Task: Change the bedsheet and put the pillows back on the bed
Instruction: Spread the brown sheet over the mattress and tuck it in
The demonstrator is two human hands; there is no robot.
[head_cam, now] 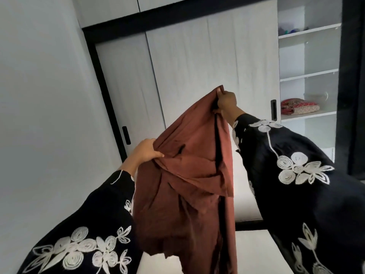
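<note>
A pale grey wall (39, 95) fills the left, meeting a wardrobe (207, 66) with light sliding doors framed in black. To its right stand open white shelves (309, 76), one carrying a folded red patterned item (298, 108) (what it is exactly cannot be told). Low in view lies the bare white surface of the bed (245, 194).

The reddish-brown bedsheet (187, 184) hangs bunched in the air over the bed, between both arms. The right hand (227, 101) is raised highest, its fingers curled tight round the sheet's top edge. The left hand (147, 151) is lower and nearer, thumb and fingers pinching a gathered fold at the sheet's left side. Both arms wear black sleeves (286, 175) with white floral embroidery.
</note>
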